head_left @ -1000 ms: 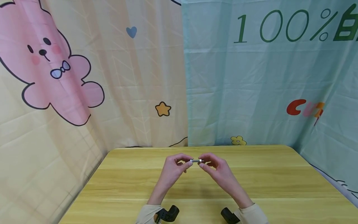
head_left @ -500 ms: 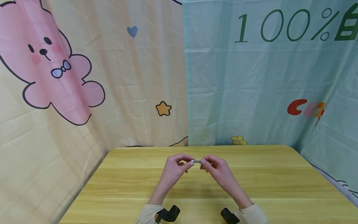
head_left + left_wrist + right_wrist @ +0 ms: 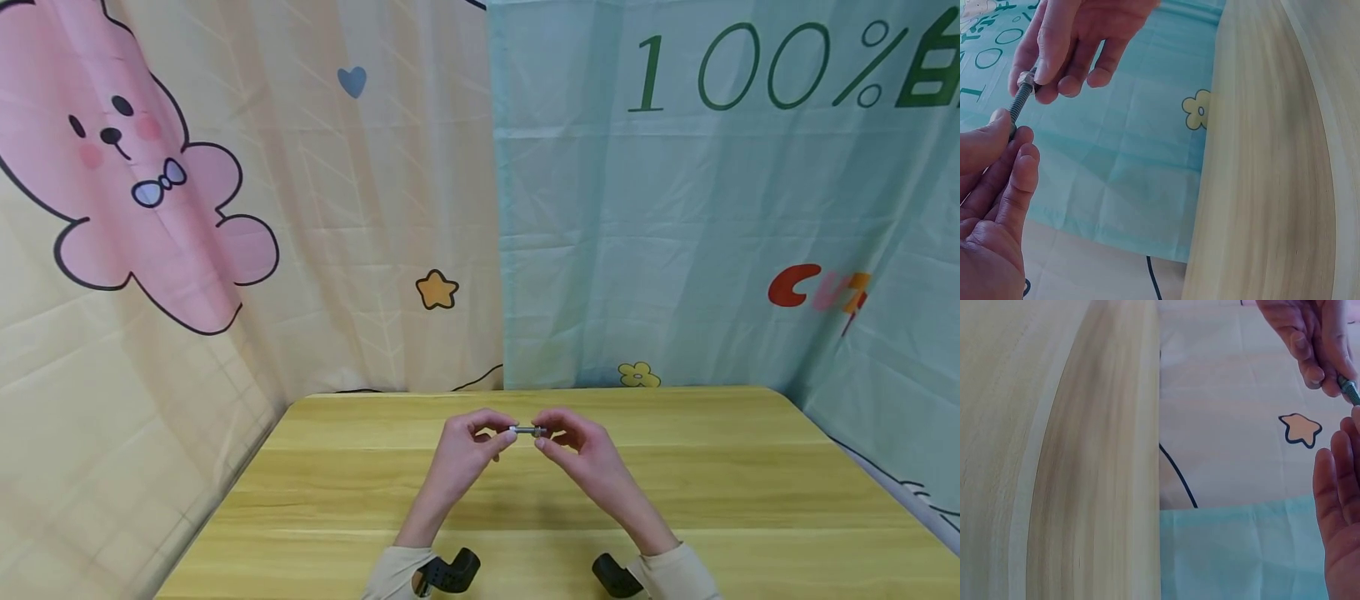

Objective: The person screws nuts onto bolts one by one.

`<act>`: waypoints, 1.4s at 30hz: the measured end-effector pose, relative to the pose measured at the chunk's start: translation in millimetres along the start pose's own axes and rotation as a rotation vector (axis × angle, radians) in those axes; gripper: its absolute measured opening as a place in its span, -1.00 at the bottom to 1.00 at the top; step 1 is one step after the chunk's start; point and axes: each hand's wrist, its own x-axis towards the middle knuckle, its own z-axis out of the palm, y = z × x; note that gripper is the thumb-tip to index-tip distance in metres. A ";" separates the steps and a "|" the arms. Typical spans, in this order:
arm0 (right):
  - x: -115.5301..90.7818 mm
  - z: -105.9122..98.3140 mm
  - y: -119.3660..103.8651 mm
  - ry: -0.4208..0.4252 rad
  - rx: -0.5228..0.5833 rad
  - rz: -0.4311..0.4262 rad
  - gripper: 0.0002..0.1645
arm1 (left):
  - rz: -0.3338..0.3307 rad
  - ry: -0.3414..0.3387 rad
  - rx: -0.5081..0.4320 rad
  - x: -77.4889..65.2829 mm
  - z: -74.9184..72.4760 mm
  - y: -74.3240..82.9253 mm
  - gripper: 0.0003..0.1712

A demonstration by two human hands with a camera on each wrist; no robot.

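Held level between both hands is a small metal bolt (image 3: 524, 430), its thread showing in the left wrist view. My left hand (image 3: 467, 454) pinches one end of it between thumb and fingertips, which mostly cover that end. A nut (image 3: 1027, 81) sits around the thread near the other end. My right hand (image 3: 588, 457) has thumb and index finger at the nut, pinching it from either side. In the right wrist view the bolt is cut off by the frame's edge, and the right hand's contact with the nut falls outside the picture.
Both hands are above a wooden table (image 3: 555, 508). Behind it hang a cream curtain (image 3: 360, 250) with a pink bear print and a light-blue curtain (image 3: 675, 233) with lettering. A black wrist camera (image 3: 452, 572) is strapped at the left sleeve, another black camera (image 3: 615, 575) at the right.
Half a second ago my right thumb and fingers covered the nut; now they have rolled back and the nut shows again, as one second ago. The left hand keeps its hold.
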 end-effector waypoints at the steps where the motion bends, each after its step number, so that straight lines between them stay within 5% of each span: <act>1: 0.0 -0.3 -0.3 -0.001 0.002 0.007 -0.79 | -0.003 -0.001 0.001 0.0 0.0 0.4 -0.88; 15: -0.9 -1.3 -4.0 0.009 -0.004 0.118 -0.78 | -0.032 -0.022 -0.005 -4.0 0.4 23.5 -0.88; 22: -0.5 -2.8 -4.6 -0.022 -0.019 0.155 -0.78 | -0.013 -0.015 -0.004 -0.3 1.1 6.2 -0.89; 32: 0.2 -3.7 -1.9 -0.028 -0.007 0.014 -0.74 | -0.001 -0.007 -0.013 -0.9 -0.2 4.0 -0.89; 42: -0.7 -3.7 -4.2 -0.016 -0.025 0.076 -0.82 | -0.014 -0.008 -0.010 -0.1 0.4 3.4 -0.89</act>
